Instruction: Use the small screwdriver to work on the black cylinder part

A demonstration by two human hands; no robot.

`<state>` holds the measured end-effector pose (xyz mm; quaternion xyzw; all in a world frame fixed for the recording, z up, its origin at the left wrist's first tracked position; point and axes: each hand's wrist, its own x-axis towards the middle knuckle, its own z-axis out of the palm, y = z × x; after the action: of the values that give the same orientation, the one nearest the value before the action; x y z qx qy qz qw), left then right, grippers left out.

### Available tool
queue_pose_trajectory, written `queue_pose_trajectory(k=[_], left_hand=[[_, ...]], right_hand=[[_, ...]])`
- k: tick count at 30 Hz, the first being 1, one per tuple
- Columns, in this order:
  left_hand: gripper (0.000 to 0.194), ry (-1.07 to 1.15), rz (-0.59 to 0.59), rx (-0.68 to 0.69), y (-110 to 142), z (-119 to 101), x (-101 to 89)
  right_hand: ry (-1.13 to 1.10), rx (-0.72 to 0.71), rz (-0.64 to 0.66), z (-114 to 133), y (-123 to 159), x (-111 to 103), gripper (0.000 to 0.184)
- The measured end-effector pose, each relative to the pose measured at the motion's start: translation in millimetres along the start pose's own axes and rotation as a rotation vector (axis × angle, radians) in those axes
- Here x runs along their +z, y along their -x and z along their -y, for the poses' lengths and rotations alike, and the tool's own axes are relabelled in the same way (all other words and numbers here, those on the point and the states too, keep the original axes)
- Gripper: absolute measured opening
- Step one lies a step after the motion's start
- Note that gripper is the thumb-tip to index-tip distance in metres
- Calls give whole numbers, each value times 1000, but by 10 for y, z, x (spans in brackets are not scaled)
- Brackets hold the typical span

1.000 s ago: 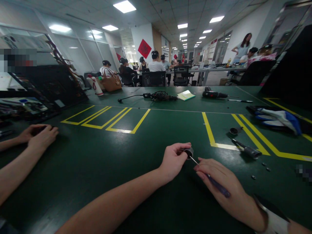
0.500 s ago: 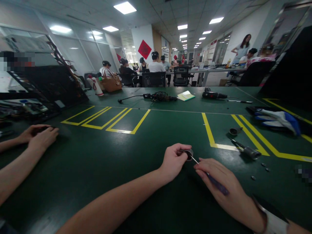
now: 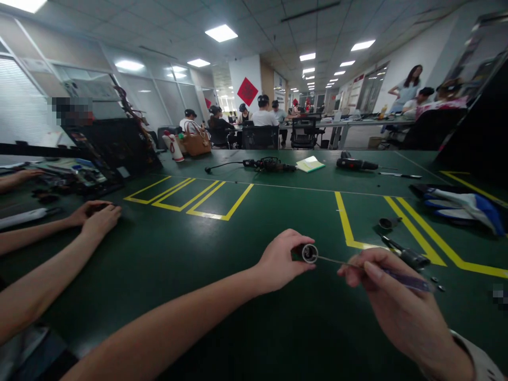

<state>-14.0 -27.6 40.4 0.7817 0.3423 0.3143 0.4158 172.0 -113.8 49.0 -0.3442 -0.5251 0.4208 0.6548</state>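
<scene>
Between the thumb and fingers of my left hand [image 3: 278,262] is a small metal cylinder [image 3: 310,253], its round open end turned to the right and toward me. My right hand [image 3: 405,307] grips a thin screwdriver [image 3: 410,280] with a purple handle. Its slender shaft points left, and the tip meets the cylinder's open end; whether it goes inside I cannot tell. Beyond my right hand lie a cup-shaped metal part [image 3: 388,223], a dark cylindrical part [image 3: 413,258] with a narrow stem, and small rings [image 3: 435,280].
A corded tool [image 3: 270,164], a pad of notes [image 3: 310,164], a drill [image 3: 357,162] and a pen [image 3: 400,175] lie along the back. Blue-white gloves [image 3: 462,205] are at right. At left, a co-worker's hands [image 3: 99,221] rest over the green table [image 3: 190,248]. Yellow tape marks it.
My right hand has moved right and rolled over, drawing the screwdriver back from the cylinder. My left hand has turned the cylinder's opening more toward me. The view has shifted slightly left.
</scene>
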Motion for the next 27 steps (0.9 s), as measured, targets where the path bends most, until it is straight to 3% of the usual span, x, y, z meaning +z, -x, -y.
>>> queue_pose_trajectory(k=[5, 11, 14, 17, 21, 24, 27], left_hand=[[29, -160, -59, 93, 130, -66, -8], [32, 283, -10, -33, 232, 83, 216], [33, 300, 26, -18, 251, 122, 279], [26, 184, 65, 64, 285, 139, 285], [21, -89, 66, 190, 331, 156, 263], [21, -243, 15, 312, 345, 165, 264], [23, -292, -53, 363, 346, 168, 279]], right_hand=[[-91, 137, 91, 12, 14, 17, 15], [-141, 288, 132, -36, 89, 11, 26], [-135, 357, 141, -34, 126, 33, 29], [-60, 297, 150, -30, 165, 30, 33], [253, 182, 160, -20, 251, 0, 33], [509, 122, 249, 20, 327, 28, 31], [623, 9, 294, 69, 371, 95, 27]])
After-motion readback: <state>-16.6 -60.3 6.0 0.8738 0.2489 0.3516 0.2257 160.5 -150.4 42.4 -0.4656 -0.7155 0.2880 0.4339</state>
